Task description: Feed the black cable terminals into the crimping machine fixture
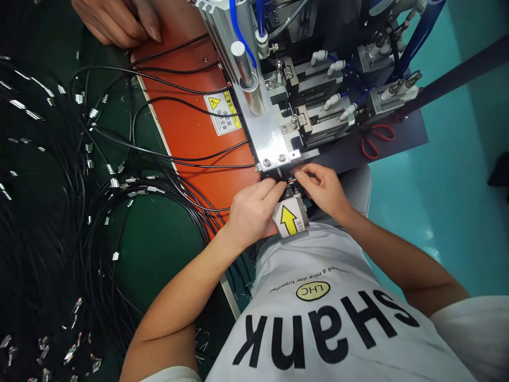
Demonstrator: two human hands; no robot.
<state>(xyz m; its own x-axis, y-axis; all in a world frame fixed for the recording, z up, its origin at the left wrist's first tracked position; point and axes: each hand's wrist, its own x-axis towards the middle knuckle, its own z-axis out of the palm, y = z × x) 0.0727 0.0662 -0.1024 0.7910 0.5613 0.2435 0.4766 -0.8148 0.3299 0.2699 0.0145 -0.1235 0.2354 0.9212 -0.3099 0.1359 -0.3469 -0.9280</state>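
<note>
My left hand (251,211) is curled at the front edge of a metal machine (274,132), its fingers pinched on a thin black cable (207,204) that runs back over the orange mat. My right hand (323,187) pinches at the same spot from the other side, fingertips closed at the small slot under the machine's plate; what it holds is too small to make out. Just below both hands sits a label with a yellow arrow (289,220).
Many black cables with metal ends (99,180) lie coiled on the green table at the left. An orange mat (191,127) carries a yellow warning label (222,111). Another person's hand (119,21) rests at the top left. Red-handled scissors (376,140) lie by the machine.
</note>
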